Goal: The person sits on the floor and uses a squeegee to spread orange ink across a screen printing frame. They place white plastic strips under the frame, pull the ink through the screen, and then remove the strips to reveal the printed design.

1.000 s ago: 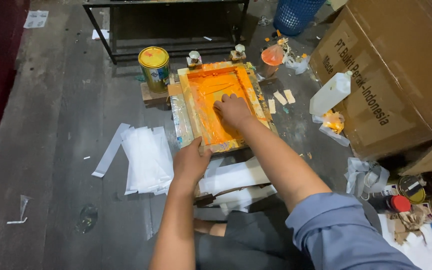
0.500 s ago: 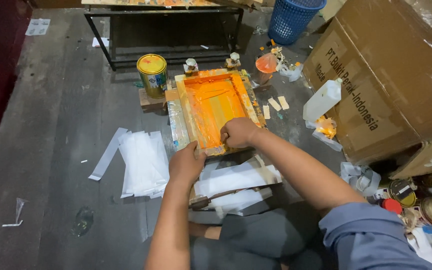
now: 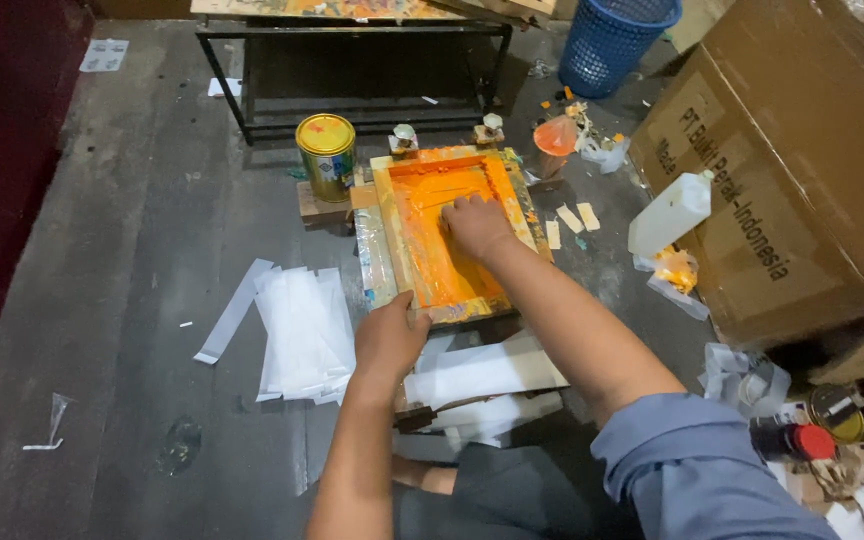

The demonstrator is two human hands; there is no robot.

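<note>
Screen-printing frame [image 3: 407,262], wooden, its mesh coated in orange ink, lying flat on the dark floor [image 3: 132,250] in front of the seated person. Right hand [image 3: 474,226] pressed down inside the frame on the orange mesh, fingers curled together; whether it holds a tool cannot be told. Left hand [image 3: 389,338] clamped on the frame's near left corner. Stack of clear plastic sheets [image 3: 302,335] on the floor just left of the frame. White sheets [image 3: 482,375] at the frame's near edge. Gold paint can [image 3: 326,155] with a yellow lid at the far left corner. Orange-stained cup [image 3: 553,143] at the far right. White plastic bottle [image 3: 670,213] to the right, beside a large cardboard box [image 3: 802,160]. Blue basket [image 3: 612,40] far right.
</note>
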